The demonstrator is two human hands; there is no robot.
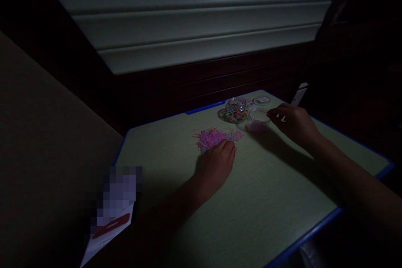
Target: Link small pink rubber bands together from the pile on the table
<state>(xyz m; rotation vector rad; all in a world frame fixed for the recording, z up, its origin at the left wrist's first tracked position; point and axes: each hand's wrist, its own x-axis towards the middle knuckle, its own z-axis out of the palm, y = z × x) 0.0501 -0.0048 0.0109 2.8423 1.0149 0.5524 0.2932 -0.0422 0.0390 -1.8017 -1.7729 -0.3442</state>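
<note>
A loose pile of small pink and purple elastic bands lies on the table. My left hand rests at the near edge of this pile with its fingers curled down; whatever they hold is hidden. Right of the pile stands a clear round jar with pinkish bands at its bottom. At this jar's right rim, my right hand has thumb and fingertips pinched together. Dim light hides what is between them. Just behind, a second clear jar holds many-coloured rings or bands.
The pale green table has a blue edge. A clear lid with a white label lies at the back. Left of the table is a white package with red print, partly blurred. A slatted blind covers the wall behind.
</note>
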